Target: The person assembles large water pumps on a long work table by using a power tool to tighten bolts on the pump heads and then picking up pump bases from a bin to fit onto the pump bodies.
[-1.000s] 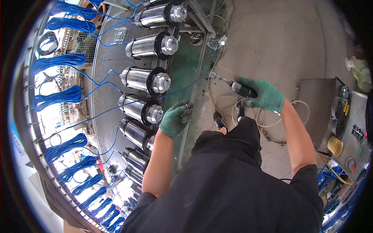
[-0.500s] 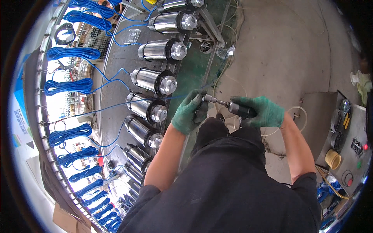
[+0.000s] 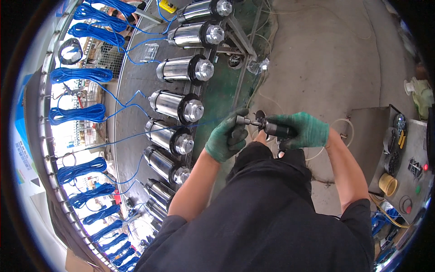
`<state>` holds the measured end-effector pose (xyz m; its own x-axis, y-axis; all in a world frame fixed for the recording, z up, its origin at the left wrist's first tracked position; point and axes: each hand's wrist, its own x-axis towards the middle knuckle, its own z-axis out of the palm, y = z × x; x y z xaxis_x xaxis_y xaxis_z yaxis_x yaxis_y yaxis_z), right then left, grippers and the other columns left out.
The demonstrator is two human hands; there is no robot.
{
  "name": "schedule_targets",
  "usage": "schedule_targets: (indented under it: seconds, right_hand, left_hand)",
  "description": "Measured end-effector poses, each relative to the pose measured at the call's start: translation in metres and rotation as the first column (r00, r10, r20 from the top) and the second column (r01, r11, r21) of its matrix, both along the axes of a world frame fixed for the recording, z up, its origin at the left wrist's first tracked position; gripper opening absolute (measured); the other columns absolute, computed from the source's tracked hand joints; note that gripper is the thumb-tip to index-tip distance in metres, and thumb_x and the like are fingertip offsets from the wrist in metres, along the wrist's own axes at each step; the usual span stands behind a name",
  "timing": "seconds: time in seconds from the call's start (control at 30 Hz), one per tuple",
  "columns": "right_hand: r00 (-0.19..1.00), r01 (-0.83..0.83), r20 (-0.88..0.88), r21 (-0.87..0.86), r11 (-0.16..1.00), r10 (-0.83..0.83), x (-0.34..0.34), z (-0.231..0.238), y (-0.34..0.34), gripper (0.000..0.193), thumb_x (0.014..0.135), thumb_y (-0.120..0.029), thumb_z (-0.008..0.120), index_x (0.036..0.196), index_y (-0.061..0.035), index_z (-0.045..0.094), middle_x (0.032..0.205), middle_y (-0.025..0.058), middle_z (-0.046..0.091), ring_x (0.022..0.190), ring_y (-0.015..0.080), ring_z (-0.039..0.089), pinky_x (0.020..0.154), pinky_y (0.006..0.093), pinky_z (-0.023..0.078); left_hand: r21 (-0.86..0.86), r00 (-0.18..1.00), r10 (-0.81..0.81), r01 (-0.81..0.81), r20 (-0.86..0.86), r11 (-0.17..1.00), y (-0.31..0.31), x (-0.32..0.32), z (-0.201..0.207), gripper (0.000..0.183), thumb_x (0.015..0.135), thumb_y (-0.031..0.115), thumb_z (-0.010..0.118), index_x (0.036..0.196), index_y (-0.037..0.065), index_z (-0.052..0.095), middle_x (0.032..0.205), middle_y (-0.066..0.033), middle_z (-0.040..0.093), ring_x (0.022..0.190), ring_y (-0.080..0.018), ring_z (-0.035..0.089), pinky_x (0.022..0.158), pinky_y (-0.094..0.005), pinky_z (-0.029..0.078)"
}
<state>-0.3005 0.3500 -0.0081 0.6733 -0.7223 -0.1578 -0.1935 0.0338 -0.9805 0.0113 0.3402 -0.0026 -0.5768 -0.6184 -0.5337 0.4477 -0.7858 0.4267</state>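
My right hand [image 3: 309,130], in a green work glove, is wrapped around the dark body of a handheld power driver [image 3: 277,129]. The driver points left and carries a metal socket [image 3: 245,120] at its tip. My left hand [image 3: 225,138], gloved the same way with darkened fingertips, is closed, with thumb and forefinger at the socket's end. Whether a small part sits inside the socket is hidden. Left of my left hand, a row of shiny steel cylinders [image 3: 171,104] with black collars lies on the workbench [image 3: 131,80].
Blue cable coils [image 3: 78,115] hang along a rail at the left, with cables running to the cylinders. A metal side table [image 3: 410,170] at the right bears a yellow roll [image 3: 388,184] and tools. A clear plastic bag [image 3: 259,66] is by the bench's legs; concrete floor [image 3: 321,59] lies ahead.
My left hand has moved slightly down and right, and the socket's end has tilted lower with it. The right hand keeps its grip. The far cylinders appear slightly lower in the view.
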Motion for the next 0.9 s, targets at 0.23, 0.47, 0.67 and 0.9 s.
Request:
schedule_targets:
  seconds: [0.23,0.47,0.67,0.9]
  right_hand:
    - [0.998,0.023,-0.05,-0.005,1.0,-0.023,0.029,-0.018,-0.046,0.082,0.081,-0.016,0.083,0.154,-0.0116,0.047,0.125,0.0097,0.073,0.099,0.0164,0.068,0.093,0.0342,0.055]
    - [0.963,0.142,-0.218,-0.088,0.986,-0.158,0.083,-0.069,-0.137,0.078,0.082,-0.032,0.081,0.151,-0.0157,0.049,0.126,0.0184,0.069,0.11,0.0353,0.069,0.095,0.041,0.054]
    - [0.972,0.114,-0.182,-0.191,0.975,-0.149,0.118,-0.129,-0.2,0.08,0.081,-0.029,0.079,0.153,-0.0157,0.046,0.127,0.0185,0.068,0.111,0.0367,0.068,0.095,0.0424,0.054]
    - [0.981,0.022,-0.185,-0.169,0.985,-0.053,0.137,-0.132,-0.23,0.078,0.082,-0.028,0.079,0.153,-0.0168,0.046,0.124,0.0182,0.069,0.107,0.0389,0.068,0.092,0.0423,0.054]
  left_hand:
    - [-0.185,0.914,0.054,0.024,0.402,0.982,-0.063,0.024,-0.002,0.048,0.099,0.024,0.059,0.144,0.009,0.054,0.07,0.0012,0.055,0.052,-0.0087,0.046,0.044,-0.0251,0.035]
    - [-0.462,0.123,0.484,0.567,0.866,0.682,-0.181,0.124,-0.027,0.059,0.096,0.021,0.072,0.151,0.019,0.05,0.093,-0.0058,0.072,0.081,-0.017,0.067,0.072,-0.0341,0.054]
    - [0.224,-0.479,0.315,0.773,0.819,0.594,-0.255,0.114,-0.008,0.081,0.092,0.054,0.066,0.162,0.034,0.028,0.094,-0.0196,0.075,0.094,-0.0418,0.072,0.086,-0.052,0.054]
    - [0.279,-0.441,0.228,0.813,0.868,0.511,-0.284,0.11,-0.016,0.076,0.091,0.055,0.069,0.157,0.029,0.042,0.11,-0.0198,0.075,0.105,-0.0392,0.071,0.089,-0.0476,0.054]
